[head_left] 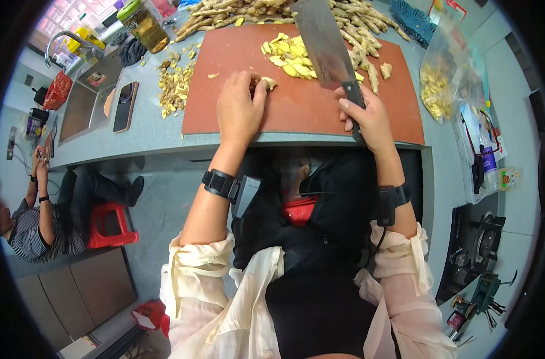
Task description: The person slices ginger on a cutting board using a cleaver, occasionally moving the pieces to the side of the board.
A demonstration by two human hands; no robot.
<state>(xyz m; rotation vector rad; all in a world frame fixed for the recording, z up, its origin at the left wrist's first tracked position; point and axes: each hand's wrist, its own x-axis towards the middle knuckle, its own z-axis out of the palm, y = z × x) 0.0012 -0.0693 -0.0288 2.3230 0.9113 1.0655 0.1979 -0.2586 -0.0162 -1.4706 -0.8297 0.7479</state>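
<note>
My left hand (241,103) rests on the brown cutting board (296,113), its fingers closed on a small piece of ginger (268,82). A cleaver (323,45) is in my right hand (367,113), wrapped round the black handle. Its broad blade points away from me and is raised at a slant over the board. Left of the blade lies a pile of sliced ginger (289,57). Whole ginger roots (224,17) are heaped along the board's far edge, with a loose ginger piece (386,70) to the right.
Ginger scraps (174,84) lie left of the board, near a phone (125,106) and a sink (78,107). A lidded jar (144,27) stands at the back left. A plastic bag of ginger (437,90) is at right. Another person (42,221) sits at far left.
</note>
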